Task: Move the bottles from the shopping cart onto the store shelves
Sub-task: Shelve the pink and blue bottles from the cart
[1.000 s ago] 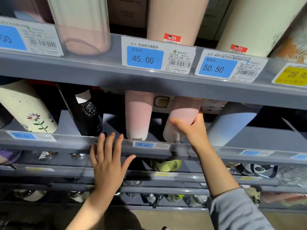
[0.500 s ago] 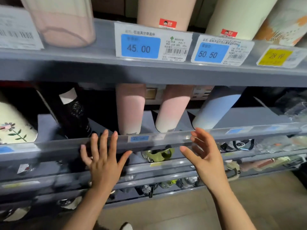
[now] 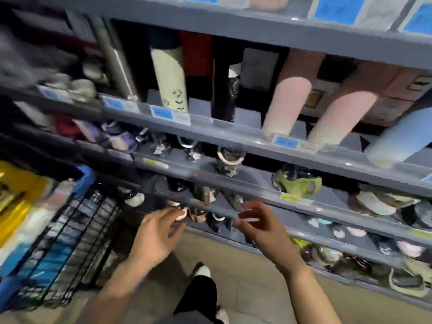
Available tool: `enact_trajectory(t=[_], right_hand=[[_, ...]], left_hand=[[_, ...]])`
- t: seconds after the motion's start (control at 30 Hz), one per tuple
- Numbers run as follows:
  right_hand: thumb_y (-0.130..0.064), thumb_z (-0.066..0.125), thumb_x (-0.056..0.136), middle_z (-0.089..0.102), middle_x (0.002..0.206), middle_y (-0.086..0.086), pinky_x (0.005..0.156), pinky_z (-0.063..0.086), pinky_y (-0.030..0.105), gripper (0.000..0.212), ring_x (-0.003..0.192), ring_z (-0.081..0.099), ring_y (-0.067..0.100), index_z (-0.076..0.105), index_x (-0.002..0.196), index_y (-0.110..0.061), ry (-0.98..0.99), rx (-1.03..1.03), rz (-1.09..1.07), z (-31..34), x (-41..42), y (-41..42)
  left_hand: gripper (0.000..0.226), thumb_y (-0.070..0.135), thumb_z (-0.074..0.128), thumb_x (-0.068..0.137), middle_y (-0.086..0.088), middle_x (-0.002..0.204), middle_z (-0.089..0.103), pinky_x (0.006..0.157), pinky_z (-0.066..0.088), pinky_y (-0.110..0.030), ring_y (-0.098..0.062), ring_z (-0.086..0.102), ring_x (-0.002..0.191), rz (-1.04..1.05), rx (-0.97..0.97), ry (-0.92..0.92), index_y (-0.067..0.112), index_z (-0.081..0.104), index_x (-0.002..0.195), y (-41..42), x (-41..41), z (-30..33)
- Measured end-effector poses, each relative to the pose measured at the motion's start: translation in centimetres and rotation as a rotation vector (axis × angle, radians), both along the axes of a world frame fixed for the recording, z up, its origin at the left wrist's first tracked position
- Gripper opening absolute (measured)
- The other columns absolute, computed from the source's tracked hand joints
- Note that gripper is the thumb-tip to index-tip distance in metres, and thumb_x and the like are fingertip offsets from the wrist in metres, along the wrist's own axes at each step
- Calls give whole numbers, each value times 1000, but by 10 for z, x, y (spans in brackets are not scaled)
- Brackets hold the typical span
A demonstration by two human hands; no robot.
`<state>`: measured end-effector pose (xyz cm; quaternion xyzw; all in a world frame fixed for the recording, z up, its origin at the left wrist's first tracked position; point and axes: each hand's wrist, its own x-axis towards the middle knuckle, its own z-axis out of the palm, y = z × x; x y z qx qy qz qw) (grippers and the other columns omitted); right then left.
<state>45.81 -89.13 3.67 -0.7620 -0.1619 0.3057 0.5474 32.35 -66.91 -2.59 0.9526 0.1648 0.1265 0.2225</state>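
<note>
At 8 o'clock the wire shopping cart (image 3: pixel 63 242) shows blurred bottles. At 2 o'clock two pink bottles (image 3: pixel 288 106) stand on the grey shelf (image 3: pixel 233 129). The left hand (image 3: pixel 156 237) and the right hand (image 3: pixel 264 228) hover near centre, fingers loosely spread, grasping nothing.

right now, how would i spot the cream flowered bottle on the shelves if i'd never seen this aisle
Find the grey shelf that holds the tall upright bottles, the second from the top in view. Left of the black bottle stands the cream flowered bottle. It alone there has small flower sprigs printed near its base; the silver flask to its left is plain metal.
</note>
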Motion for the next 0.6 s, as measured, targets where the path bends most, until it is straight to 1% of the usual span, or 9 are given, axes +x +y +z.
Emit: enact_trajectory(t=[0.07,0.2,0.3,0.33,0.4,0.43,0.5,0.53,0.6], right_hand=[[-24,74,83,67,99,-4,77,51,20,26,89,65,8,60,105,-28,49,-33,230,-7,-19,37],[-19,72,85,65,101,1,71,50,22,25,86,62,14,59,107,-21,34,-94,493,-16,-52,115],[-31,74,83,66,97,-8,78,53,36,23,87,65,17,61,101,-36,26,-152,596,-33,-74,175],[-37,74,81,67,97,-11,82,54,36,23,91,66,15,60,99,-41,22,-177,629,-39,-82,197],[-41,75,80,65,99,-14,82,53,28,24,94,65,13,59,97,-47,30,-202,682,-52,-98,243],[-38,75,81,64,102,-14,80,51,21,26,95,64,11,58,100,-45,31,-212,700,-57,-107,269],[-31,73,84,62,106,-12,75,44,9,29,95,61,6,56,107,-33,-10,-242,701,-66,-127,323],[-28,73,84,61,106,-10,76,42,8,30,96,60,6,56,109,-29,-49,-246,679,-71,-135,348],[-27,73,84,63,107,-6,80,42,13,32,100,59,10,59,113,-25,-186,-227,627,-80,-150,395]], left_hand=[[46,47,47,85,-2,103,71,72,52,-26,-20,70,85,177,-74,98,15,74,103,16,-59,-6],[41,46,51,87,0,113,68,80,49,-28,-22,66,98,525,-198,178,20,70,113,56,-138,-9],[50,57,42,84,4,107,71,80,54,-33,-20,68,95,682,-270,163,25,70,110,90,-170,-11],[55,62,39,82,7,104,71,79,54,-32,-17,68,93,731,-315,135,26,71,108,102,-179,-13],[58,63,39,79,11,97,70,78,52,-26,-12,68,90,813,-389,58,23,72,102,128,-194,-19],[54,60,43,80,10,94,71,76,50,-23,-10,68,88,850,-410,34,20,73,100,144,-200,-22],[32,45,60,87,13,89,69,69,45,-12,3,64,83,909,-449,10,17,72,98,182,-212,-26],[20,33,66,89,18,86,66,65,42,-6,9,61,80,934,-467,-6,17,72,98,202,-216,-29],[16,25,67,90,22,87,61,67,43,-8,8,60,81,943,-503,-8,17,70,103,245,-225,-36]])
